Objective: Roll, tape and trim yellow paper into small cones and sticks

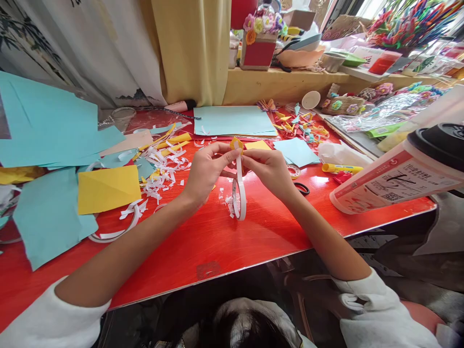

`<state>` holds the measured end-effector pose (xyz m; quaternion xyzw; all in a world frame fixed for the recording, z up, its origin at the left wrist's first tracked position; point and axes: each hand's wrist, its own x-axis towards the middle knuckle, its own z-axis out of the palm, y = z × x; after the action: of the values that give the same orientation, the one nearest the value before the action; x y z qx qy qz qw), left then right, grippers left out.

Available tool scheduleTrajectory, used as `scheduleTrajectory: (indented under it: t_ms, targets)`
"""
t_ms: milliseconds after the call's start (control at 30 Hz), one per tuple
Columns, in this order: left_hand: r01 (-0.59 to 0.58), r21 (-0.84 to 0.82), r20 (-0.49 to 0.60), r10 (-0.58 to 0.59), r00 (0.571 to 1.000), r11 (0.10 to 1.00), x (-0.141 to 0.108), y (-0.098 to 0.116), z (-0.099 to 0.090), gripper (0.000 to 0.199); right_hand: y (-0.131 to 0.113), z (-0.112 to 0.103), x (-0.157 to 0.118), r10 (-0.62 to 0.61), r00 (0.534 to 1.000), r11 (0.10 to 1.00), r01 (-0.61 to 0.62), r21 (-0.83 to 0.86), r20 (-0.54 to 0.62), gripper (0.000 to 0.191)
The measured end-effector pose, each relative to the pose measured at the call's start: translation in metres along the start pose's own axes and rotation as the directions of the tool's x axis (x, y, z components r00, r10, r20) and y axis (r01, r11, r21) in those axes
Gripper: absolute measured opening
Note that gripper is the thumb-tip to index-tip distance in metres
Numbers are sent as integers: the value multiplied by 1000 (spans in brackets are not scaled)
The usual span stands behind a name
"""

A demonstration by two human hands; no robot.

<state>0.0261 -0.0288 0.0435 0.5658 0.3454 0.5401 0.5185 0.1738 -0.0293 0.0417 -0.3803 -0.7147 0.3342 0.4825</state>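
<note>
Yellow paper piece (pixel 236 143), small and folded, pinched at the fingertips of both hands above the middle of the red table (pixel 217 241). White tape strip (pixel 239 166) running down from it to a tape roll (pixel 239 199) hanging on edge just over the tabletop.

Writing: large paper cup (pixel 395 181) with black lid lying on its side at right edge, dark print and a red mark on its wall, too blurred to read. No other legible labels.

Around: white paper shreds (pixel 163 174) scattered left of the hands, mixed with yellow strips (pixel 174 141). Yellow sheet (pixel 108 188) lying on teal sheets (pixel 47 217) at far left. Teal stack (pixel 234 121) behind the hands, against the curtain. Yellow glue stick (pixel 340 168) and scissors (pixel 300 187) to the right, near the right wrist. Small teal square (pixel 297 151) just beyond right hand. Shelf at back crowded with paper flowers (pixel 263 21) and bowls.

Left hand (pixel 205 171): forearm in from lower left, white sleeve pushed up, thumb and forefinger closed narrow on the yellow piece. Right hand (pixel 270 169): forearm in from lower right, fingers curled, tips closed on the same piece and the top of the tape. Hands nearly touching.
</note>
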Motion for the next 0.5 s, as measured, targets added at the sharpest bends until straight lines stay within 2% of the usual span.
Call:
scheduleTrajectory:
  t_ms: [167, 333, 500]
  targets:
    - [-12, 11, -27, 12, 1000, 1000, -1, 1, 2, 32, 0, 3, -2, -24, 999, 999, 23, -34, -24, 29]
    - [4, 22, -55, -3, 998, 1000, -1, -1, 2, 34, -1, 4, -2, -26, 1000, 996, 26, -83, 2, 33]
    - [-18, 86, -18, 20, 1000, 996, 0, 2, 0, 27, 1, 3, -1, -1, 1000, 1000, 2, -9, 23, 30]
